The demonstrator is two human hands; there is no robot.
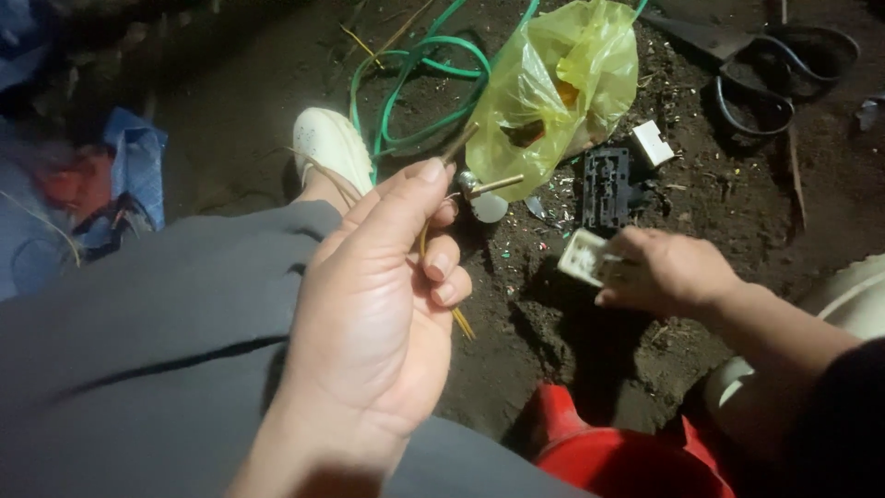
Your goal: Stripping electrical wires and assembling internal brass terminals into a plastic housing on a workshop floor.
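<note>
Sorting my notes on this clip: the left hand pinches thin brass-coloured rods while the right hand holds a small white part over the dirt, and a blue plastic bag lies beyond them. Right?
Not quite. In the head view the plastic bag is yellow, not blue. The rest holds: the left hand pinches the thin brass-coloured rods and the right hand holds the small white part over the dirt.

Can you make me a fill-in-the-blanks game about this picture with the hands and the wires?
1. The left hand pinches thin wires of a ____ colour.
2. The right hand holds a small ____ plastic part.
3. On the dirt behind the hands lies a see-through ____ plastic bag.
4. The looped cable beside the bag is ____.

Missing words: yellow; white; yellow; green
</note>
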